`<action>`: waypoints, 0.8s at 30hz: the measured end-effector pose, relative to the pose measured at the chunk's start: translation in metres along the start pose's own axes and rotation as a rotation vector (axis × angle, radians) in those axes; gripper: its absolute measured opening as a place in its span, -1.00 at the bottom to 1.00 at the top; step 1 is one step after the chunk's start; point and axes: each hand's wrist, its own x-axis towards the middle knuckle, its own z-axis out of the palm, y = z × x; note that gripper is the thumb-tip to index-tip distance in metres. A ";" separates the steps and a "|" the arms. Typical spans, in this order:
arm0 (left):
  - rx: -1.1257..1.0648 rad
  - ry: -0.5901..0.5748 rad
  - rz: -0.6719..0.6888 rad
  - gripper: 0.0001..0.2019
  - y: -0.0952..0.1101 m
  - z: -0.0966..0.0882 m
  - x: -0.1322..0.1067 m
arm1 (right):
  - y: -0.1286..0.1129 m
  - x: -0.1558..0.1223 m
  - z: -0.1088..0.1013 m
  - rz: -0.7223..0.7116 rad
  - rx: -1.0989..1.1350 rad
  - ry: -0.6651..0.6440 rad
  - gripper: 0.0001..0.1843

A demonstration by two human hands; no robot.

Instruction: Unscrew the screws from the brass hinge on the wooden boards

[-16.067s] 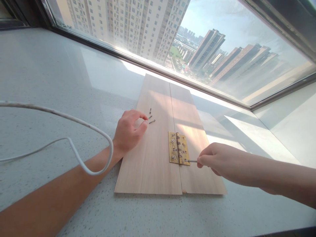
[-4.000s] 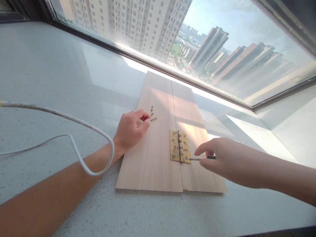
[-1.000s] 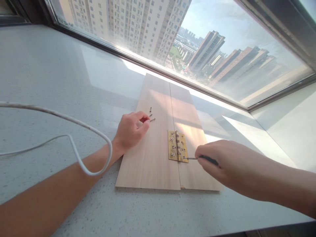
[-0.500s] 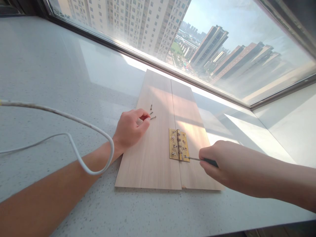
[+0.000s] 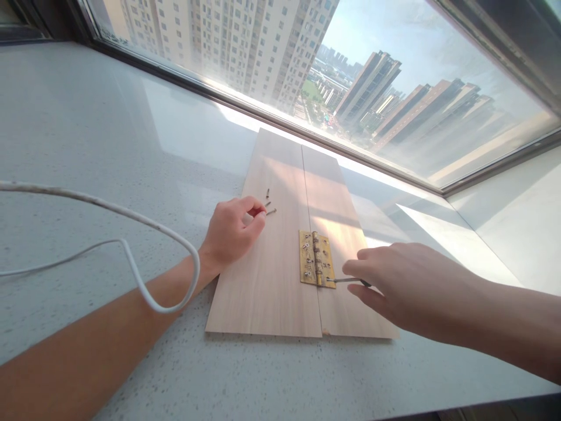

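Two light wooden boards (image 5: 267, 275) lie side by side on a pale speckled sill, joined by a brass hinge (image 5: 316, 266). My right hand (image 5: 394, 283) is closed on a thin screwdriver (image 5: 346, 280) whose tip rests at the hinge's lower right corner. My left hand (image 5: 230, 231) sits on the left board with thumb and forefinger pinched together, right beside loose screws (image 5: 268, 202). Whether the pinch holds a screw is hidden.
A white cable (image 5: 131, 257) loops across the sill over my left forearm. A large window (image 5: 350, 76) runs along the far edge, its dark frame close behind the boards. A white wall (image 5: 517, 216) rises at the right.
My right hand has shifted slightly along the screwdriver, with the fingers turned and more spread over the shaft. The left hand has stayed in place by the screws.
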 end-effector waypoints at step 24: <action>0.062 -0.002 -0.001 -0.86 0.003 0.001 -0.001 | 0.012 -0.005 0.002 -0.305 -0.023 -0.078 -0.76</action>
